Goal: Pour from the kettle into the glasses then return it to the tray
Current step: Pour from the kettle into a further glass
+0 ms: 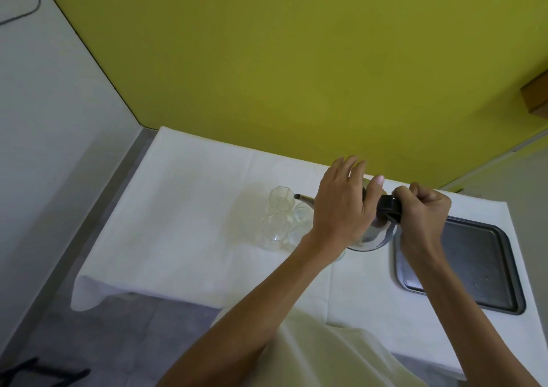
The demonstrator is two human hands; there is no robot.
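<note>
A metal kettle is held tilted above a white-clothed surface, its body mostly hidden behind the left hand. Its thin spout points left, with the tip at the rim of the farthest glass.

The right hand is the grip on the kettle: its fingers are curled tight around the black handle, pinching it in a closed fist. The left hand lies flat over the top of the kettle, fingers spread and loosely extended, the thumb reaching toward the black handle; whether it presses on a lid cannot be told.

To the left of the grip, beyond the spout, stands a cluster of clear glasses. Four can be counted: the farthest glass under the spout tip, a second glass just beside it and nearer the kettle, a third glass in front, and a fourth glass partly hidden by the left wrist. They stand close together, some appearing to touch. Their contents cannot be made out.

To the right of the grip and slightly nearer the person lies one dark metal tray, rectangular with rounded corners, flat on the surface. The right forearm crosses its left edge.

Behind the surface rises a yellow-green wall.
</note>
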